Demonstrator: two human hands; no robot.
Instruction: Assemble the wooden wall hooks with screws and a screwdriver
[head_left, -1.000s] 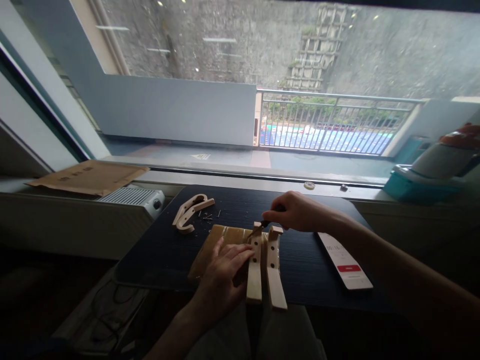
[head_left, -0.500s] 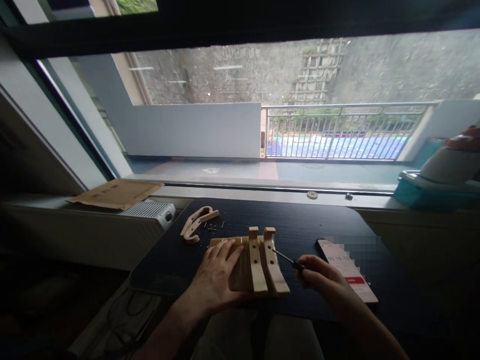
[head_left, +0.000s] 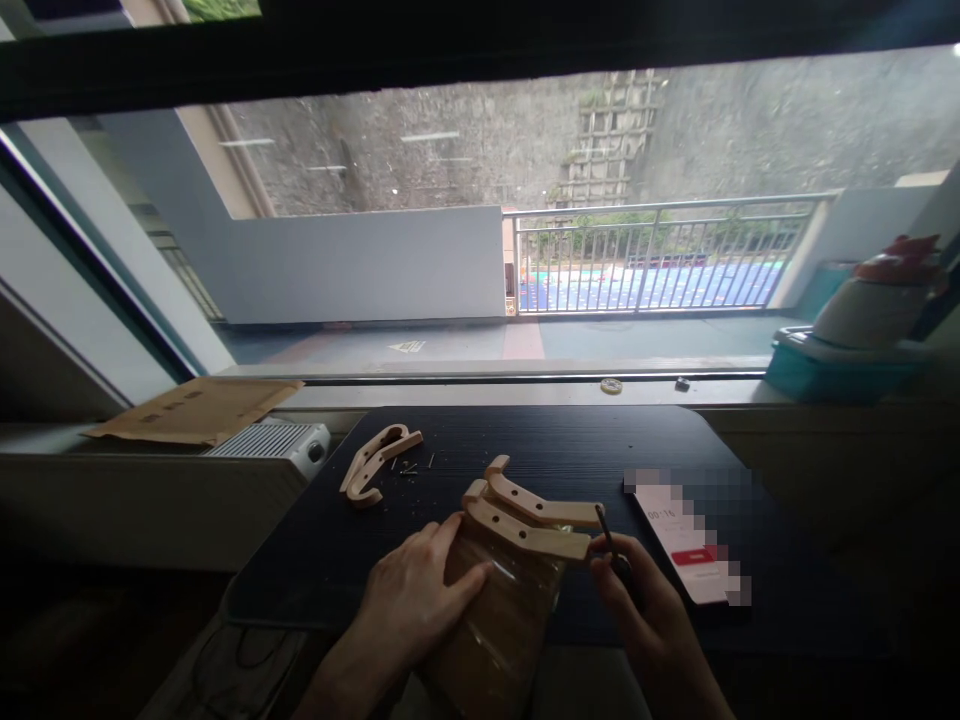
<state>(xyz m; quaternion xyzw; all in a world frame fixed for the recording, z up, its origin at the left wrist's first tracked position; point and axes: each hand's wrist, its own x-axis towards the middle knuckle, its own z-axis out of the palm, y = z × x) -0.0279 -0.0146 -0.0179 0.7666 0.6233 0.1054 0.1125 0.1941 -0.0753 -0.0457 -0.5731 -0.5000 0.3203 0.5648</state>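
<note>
A flat wooden board [head_left: 504,620] lies at the near edge of the dark table [head_left: 570,445], turned at an angle. Two light wooden hooks [head_left: 529,520] stand on its far end, pointing right. My left hand [head_left: 416,595] lies flat on the board's left side, fingers spread. My right hand [head_left: 637,600] grips a small dark screwdriver [head_left: 607,540], its tip at the right end of the hooks.
Two loose wooden hooks [head_left: 375,460] and several small screws [head_left: 409,467] lie at the table's far left. A phone [head_left: 686,545] rests to the right. A cardboard sheet [head_left: 195,408] and a white heater [head_left: 270,440] are left; a teal box [head_left: 847,365] sits on the sill.
The board with its hooks has been turned so the hooks point right instead of towards me. My right hand with the screwdriver has come to their right end.
</note>
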